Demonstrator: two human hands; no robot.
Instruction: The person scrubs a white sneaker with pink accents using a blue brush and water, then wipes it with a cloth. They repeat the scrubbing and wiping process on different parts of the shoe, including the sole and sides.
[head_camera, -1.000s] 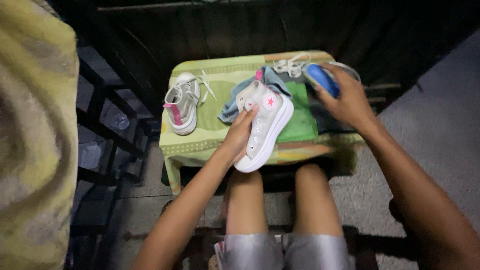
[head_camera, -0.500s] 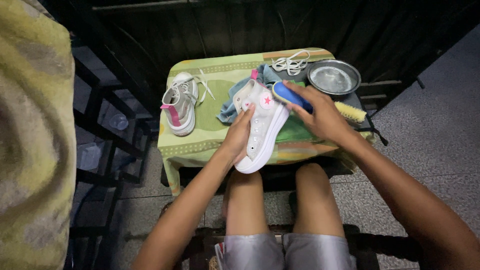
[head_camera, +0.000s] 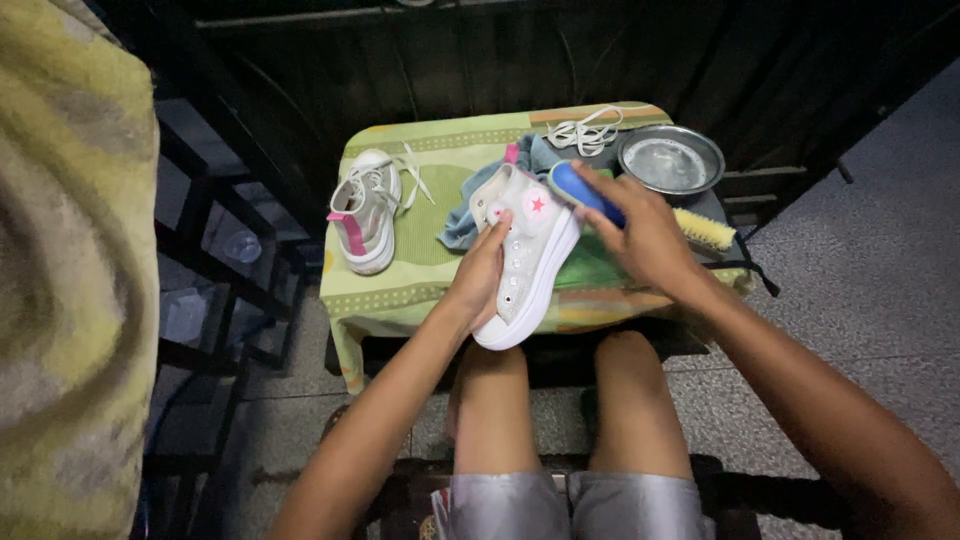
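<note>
Left hand (head_camera: 482, 268) closed on white high-top shoe (head_camera: 525, 255), toe end gripped, shoe held tilted over front edge of tabletop (head_camera: 400, 295). Right hand (head_camera: 645, 238) wrapped around blue brush (head_camera: 583, 190), brush pressed to shoe's upper near pink star patch. Blue cloth (head_camera: 462, 225) seen beneath shoe. Second shoe (head_camera: 368, 208) set apart at left on green cover. Loose white laces (head_camera: 585, 130) laid at back, metal bowl (head_camera: 670, 160) beside them, yellow scrub brush (head_camera: 705, 228) placed near right wrist.
</note>
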